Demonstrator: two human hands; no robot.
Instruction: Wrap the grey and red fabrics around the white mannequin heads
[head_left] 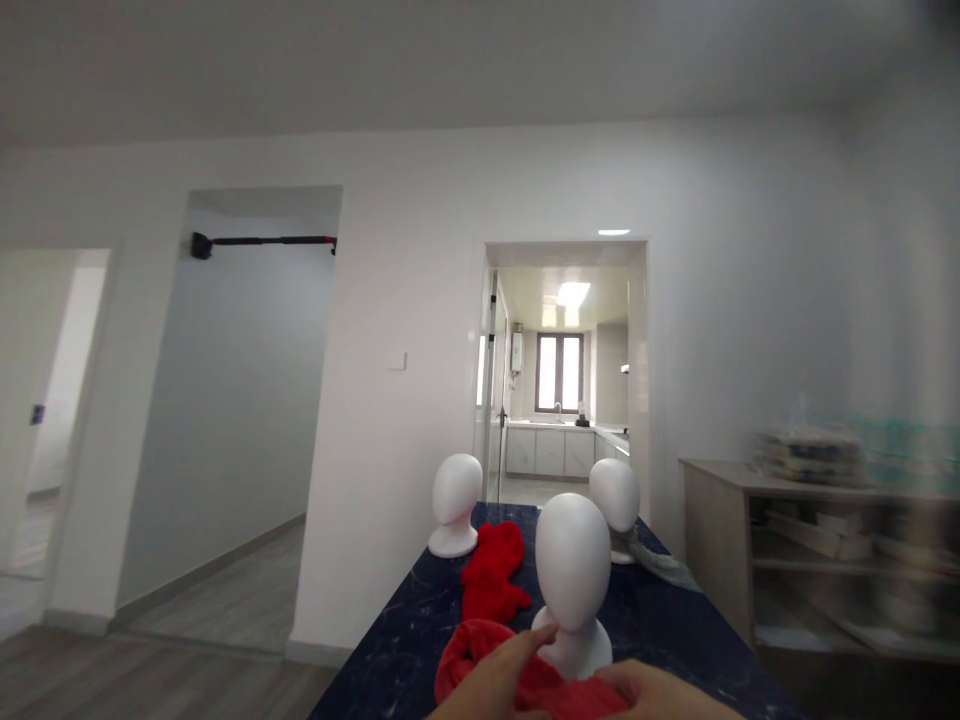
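Observation:
At the bottom of the view, my left hand (499,675) and my right hand (649,690) are closed on a red cloth (469,655), one on each side of it. The cloth lies bunched just in front of the nearest white foam head (572,560), at its base. My left fingertips are next to that head's neck. Behind my left hand, a second red knitted piece (491,575) rests on the dark blue marbled table (405,615). The lower parts of both hands are cut off by the frame edge.
Two more white foam heads stand farther back, one at the left (457,490) and one at the right (615,495). Grey fabric (664,563) lies by the right one. A wooden shelf unit (712,540) holding packages stands right of the table.

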